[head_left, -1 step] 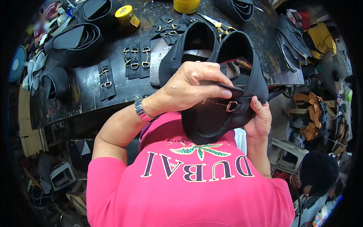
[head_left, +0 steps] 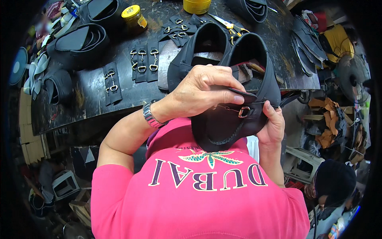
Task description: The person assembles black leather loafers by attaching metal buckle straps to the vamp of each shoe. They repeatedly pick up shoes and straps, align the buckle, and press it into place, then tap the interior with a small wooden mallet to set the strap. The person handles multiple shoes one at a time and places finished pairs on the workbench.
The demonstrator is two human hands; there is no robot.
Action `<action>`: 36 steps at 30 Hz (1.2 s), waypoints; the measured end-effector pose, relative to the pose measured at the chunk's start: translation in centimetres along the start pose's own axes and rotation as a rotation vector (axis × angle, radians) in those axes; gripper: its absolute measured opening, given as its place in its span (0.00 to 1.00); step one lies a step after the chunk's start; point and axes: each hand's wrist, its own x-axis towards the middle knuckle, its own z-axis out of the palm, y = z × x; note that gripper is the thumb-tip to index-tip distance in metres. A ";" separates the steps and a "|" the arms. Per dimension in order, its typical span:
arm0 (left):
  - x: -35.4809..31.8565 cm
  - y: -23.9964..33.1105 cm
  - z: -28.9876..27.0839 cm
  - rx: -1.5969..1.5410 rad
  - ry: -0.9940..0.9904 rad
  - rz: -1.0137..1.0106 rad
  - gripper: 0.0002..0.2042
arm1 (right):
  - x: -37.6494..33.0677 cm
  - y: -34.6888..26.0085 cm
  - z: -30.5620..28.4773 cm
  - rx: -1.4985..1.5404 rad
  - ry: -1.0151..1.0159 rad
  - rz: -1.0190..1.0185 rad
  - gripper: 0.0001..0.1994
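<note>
Nothing has visibly moved since the earlier frame: both hands keep the same hold on the black shoe upper (head_left: 234, 119), raised above the near edge of the dark workbench (head_left: 91, 91) and in front of the person's pink shirt (head_left: 199, 199). Left hand (head_left: 199, 93), with a metal watch (head_left: 150, 115) on its wrist, arches over the top of the upper; its fingers are curled together and press a black strap (head_left: 238, 95) down just above the metal buckle ornament (head_left: 243, 112). Right hand (head_left: 272, 127) supports the upper from the right side, thumb and fingers clamped on its edge. Behind the held piece, a second black shoe upper (head_left: 199, 47) rests on the workbench, touching it. Further back lie rows of black straps with metal bits (head_left: 143, 59), a yellow-lidded jar (head_left: 133, 16), scissors (head_left: 227, 24) and a yellow tin (head_left: 197, 6). Stacked black cut pieces (head_left: 306, 44) lie at the right end of the workbench
</note>
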 end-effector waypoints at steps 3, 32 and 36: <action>0.4 -0.3 -0.3 0.171 -0.039 0.147 0.06 | 1.0 0.0 -1.0 0.024 -0.091 0.108 0.15; 4.8 -3.1 -4.5 -0.319 0.318 -0.116 0.22 | 11.9 -9.8 -10.0 0.040 0.140 -0.270 0.15; -0.6 -4.2 -6.3 0.022 0.609 -0.169 0.23 | 10.9 -8.8 -10.8 0.014 0.205 -0.263 0.20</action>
